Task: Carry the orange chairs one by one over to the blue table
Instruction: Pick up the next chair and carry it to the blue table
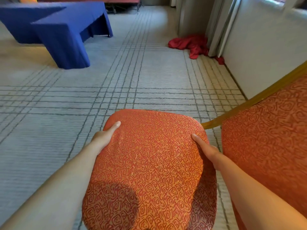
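Orange chair (149,163) is seen at 6 o'clock, close in, with the patterned seat pad facing the camera. Legs are hidden under the pad, so floor contact cannot be told.

The pad is gripped on both side edges. Left hand (106,138) is clamped on the 9 o'clock edge, with the thumb laid flat on top and the fingers wrapped under, out of sight. Right hand (206,150) is clamped the same way on the 3 o'clock edge.

Second chair (265,138) is set at 3 o'clock, just beside the right forearm, with only a thin gap to the held pad. Its gold frame bar (252,100) is angled up toward 2 o'clock, and the bar's lower end is close to the held pad's far right corner.

Carpet (149,72) with a grid of dark lines is laid open from 12 o'clock out to 9 o'clock.

Blue table (66,30) is placed at 10–11 o'clock, well apart, with its cloth draped to the floor and the nearest corner pointed this way.

Red cloth (191,44) is heaped on the floor at 1 o'clock, at the foot of the curtains (191,15). White wall (259,47) is run along the right side, from 1 to 2 o'clock.
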`<state>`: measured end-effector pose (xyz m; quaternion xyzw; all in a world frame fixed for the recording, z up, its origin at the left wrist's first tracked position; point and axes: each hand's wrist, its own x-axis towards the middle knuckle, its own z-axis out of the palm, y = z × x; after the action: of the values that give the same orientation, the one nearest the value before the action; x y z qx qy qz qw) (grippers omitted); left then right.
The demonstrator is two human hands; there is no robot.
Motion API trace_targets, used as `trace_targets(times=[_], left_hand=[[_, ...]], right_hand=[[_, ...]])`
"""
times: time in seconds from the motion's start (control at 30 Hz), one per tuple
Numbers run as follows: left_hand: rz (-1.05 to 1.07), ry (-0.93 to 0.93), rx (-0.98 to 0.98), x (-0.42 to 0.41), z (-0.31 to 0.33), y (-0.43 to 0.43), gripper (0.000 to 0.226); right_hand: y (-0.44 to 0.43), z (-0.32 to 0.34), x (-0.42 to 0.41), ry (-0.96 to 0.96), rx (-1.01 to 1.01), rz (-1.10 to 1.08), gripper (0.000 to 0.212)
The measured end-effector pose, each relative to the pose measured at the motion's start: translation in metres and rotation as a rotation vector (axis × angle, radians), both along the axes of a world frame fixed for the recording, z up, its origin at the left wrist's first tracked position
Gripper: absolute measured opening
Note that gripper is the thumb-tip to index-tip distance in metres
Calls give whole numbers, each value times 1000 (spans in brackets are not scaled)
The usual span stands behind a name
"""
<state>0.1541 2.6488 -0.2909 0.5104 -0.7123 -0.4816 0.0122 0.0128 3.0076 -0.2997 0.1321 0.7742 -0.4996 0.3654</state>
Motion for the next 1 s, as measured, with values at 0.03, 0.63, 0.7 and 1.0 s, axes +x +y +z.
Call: trace_targets(times=[0.03, 0.63, 0.7, 1.0], left_hand=[[5, -1, 2, -3, -3, -4, 117], [-2, 35, -14, -211, -3, -173, 118], [-4, 56, -11, -237, 3, -191, 117], [25, 76, 22, -376, 3, -249, 122]], right_hand=[[-4, -2, -4, -1, 0, 5, 92], [-174, 0, -210, 80, -17, -6, 117], [-191, 10, -240, 100, -28, -6, 116], [-256, 13, -383, 136, -10, -33, 113]])
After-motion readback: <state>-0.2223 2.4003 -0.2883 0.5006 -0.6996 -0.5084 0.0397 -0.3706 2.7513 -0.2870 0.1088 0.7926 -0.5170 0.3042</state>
